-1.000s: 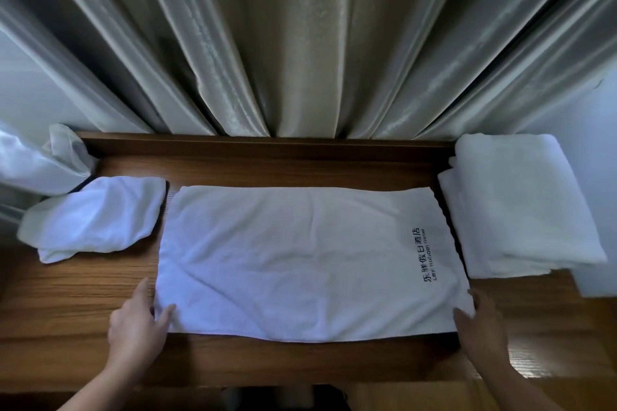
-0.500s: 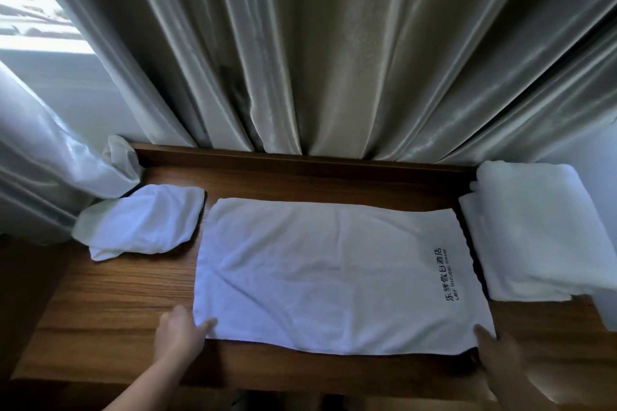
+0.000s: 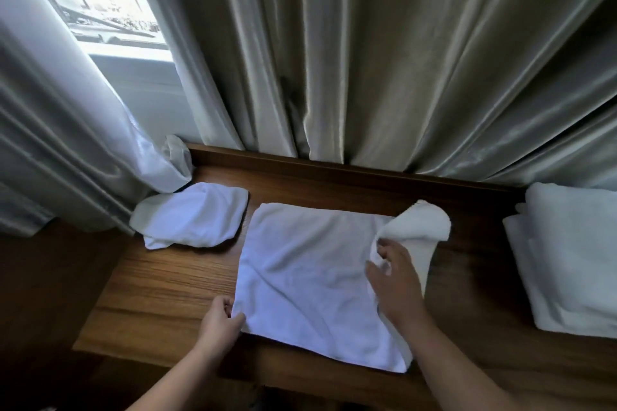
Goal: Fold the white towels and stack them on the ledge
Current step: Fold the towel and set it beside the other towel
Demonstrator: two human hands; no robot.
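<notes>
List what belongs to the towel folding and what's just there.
Job: half-folded white towel, held by left hand and right hand; crumpled white towel at left; folded white towel stack at right; brown wooden ledge.
Just there: grey satin curtains; window.

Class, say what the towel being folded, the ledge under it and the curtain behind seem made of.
The towel: soft white terry cloth, likely cotton; matte, fuzzy, creased. The ledge: wood or wood-look laminate; brown grain lines, slight sheen. The curtain: satin-like fabric; glossy highlights along folds.

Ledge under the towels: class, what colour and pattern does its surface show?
Dark brown ledge with wood grain, clearest in the head view.
</notes>
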